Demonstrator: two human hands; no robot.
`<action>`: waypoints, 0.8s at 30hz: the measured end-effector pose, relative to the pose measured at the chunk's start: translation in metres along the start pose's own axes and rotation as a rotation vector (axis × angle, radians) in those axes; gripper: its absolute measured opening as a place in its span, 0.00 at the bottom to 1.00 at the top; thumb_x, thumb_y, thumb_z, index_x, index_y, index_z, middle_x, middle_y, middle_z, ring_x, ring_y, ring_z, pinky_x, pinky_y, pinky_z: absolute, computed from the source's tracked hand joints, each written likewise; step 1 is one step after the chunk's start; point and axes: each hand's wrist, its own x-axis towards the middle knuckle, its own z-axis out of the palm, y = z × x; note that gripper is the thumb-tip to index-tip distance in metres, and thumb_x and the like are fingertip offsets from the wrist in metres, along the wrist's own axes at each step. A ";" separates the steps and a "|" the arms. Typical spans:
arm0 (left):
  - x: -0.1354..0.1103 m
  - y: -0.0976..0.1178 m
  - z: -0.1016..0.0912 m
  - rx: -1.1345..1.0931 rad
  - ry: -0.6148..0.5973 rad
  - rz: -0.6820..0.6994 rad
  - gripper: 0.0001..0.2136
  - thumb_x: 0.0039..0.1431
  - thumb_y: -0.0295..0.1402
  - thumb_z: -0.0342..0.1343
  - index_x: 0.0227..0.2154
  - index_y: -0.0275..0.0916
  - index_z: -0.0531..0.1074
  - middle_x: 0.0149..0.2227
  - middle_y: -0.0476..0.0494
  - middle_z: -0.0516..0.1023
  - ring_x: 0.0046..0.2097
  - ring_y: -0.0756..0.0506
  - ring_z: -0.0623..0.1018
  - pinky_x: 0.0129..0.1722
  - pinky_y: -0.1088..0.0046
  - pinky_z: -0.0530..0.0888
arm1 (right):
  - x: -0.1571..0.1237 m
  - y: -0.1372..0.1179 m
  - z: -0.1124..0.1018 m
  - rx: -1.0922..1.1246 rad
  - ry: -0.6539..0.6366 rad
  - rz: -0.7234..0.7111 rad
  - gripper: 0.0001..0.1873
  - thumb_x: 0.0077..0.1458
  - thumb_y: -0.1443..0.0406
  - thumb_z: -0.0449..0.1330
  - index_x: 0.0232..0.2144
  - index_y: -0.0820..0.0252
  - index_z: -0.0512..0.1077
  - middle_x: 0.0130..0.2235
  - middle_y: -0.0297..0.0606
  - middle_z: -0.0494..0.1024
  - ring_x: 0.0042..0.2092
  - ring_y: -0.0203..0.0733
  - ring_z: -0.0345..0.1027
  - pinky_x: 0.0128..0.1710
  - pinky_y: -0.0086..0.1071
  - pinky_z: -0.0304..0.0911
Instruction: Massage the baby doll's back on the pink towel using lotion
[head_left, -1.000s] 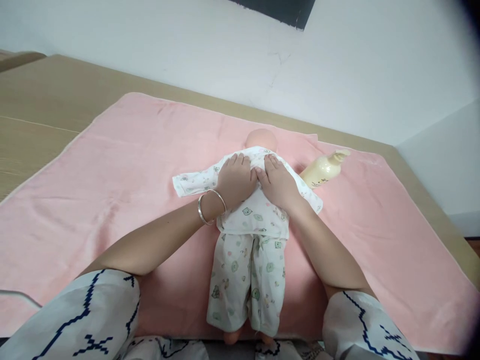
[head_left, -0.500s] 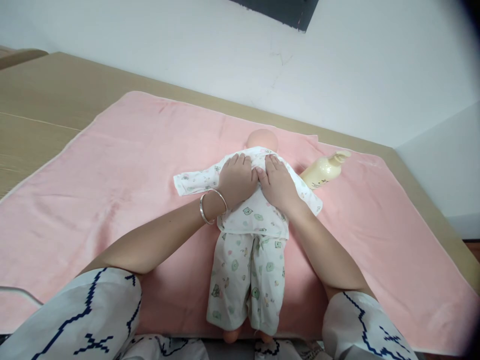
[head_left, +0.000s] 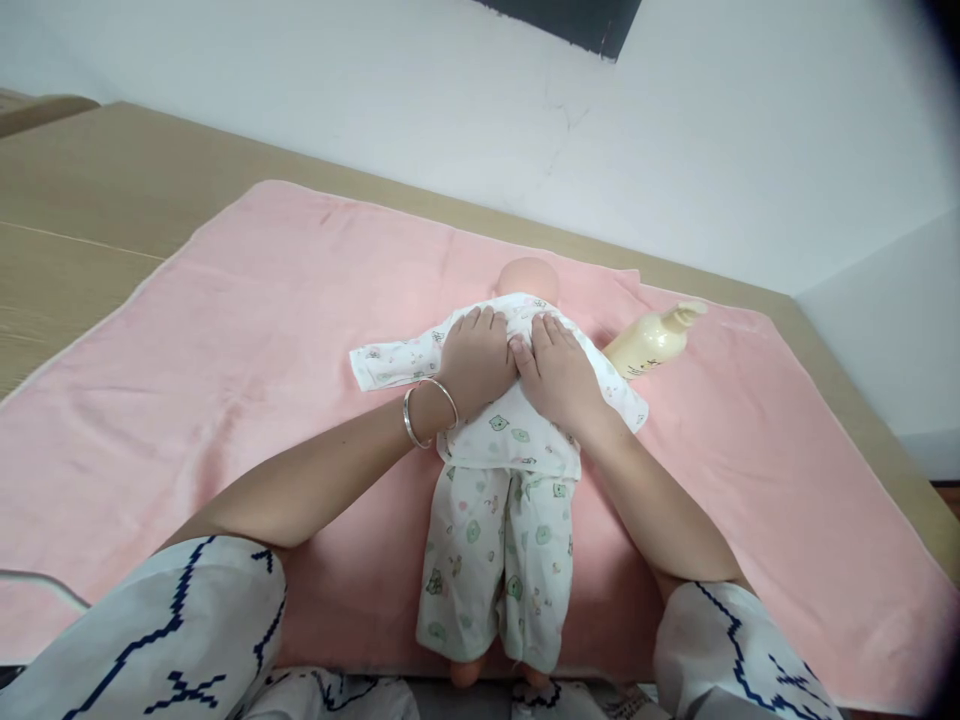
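Note:
A baby doll (head_left: 501,520) in white printed pyjamas lies on a pink towel (head_left: 225,340), its bald head (head_left: 529,277) pointing away from me. My left hand (head_left: 477,357), with two silver bangles at the wrist, lies flat on the doll's upper body, fingers stretched toward the shoulder. Beside it my right hand (head_left: 559,368) lies flat too, thumbs almost touching. Both palms press on the doll's shirt; neither grips anything. A cream pump bottle (head_left: 654,340) lies on its side just right of the doll's shoulder.
The towel covers a light wooden table (head_left: 67,200) that stands against a white wall (head_left: 375,90). The table's right edge runs diagonally past the towel. My patterned white sleeves fill the bottom corners.
Hands and doll keep their pose; only the view has shifted slightly.

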 end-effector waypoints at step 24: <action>-0.001 0.003 -0.014 0.074 -0.055 0.217 0.17 0.67 0.24 0.41 0.45 0.27 0.76 0.52 0.23 0.77 0.58 0.32 0.74 0.62 0.51 0.69 | -0.019 -0.010 -0.014 -0.116 -0.023 -0.045 0.30 0.68 0.63 0.42 0.64 0.77 0.62 0.66 0.60 0.66 0.70 0.59 0.56 0.69 0.50 0.54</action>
